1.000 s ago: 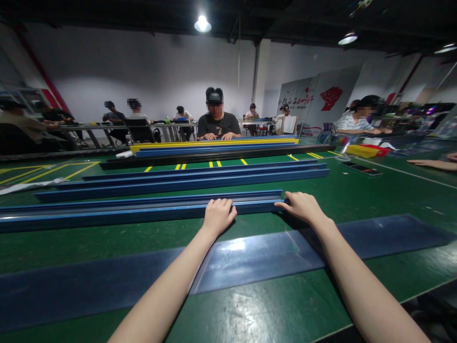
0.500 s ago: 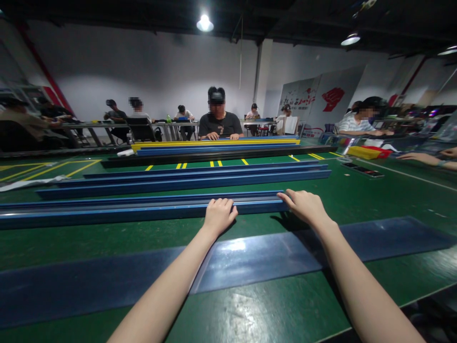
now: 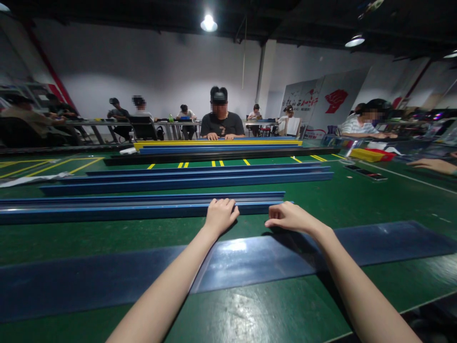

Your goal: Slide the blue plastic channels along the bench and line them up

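1. On the green worktop (image 3: 150, 236), a long blue rail (image 3: 143, 210) runs from my left side to near my right hand (image 3: 291, 218).
2. My left hand (image 3: 221, 217) has its fingers bent over the rail's near edge, gripping it. I think this step is holding it steady.
3. My right fingers are curled, by the rail's right end; I can't tell if they hold anything. That end probably calls for a gentle touch.
4. Far right sits a yellow tray (image 3: 366, 155); I can't see what's inside.
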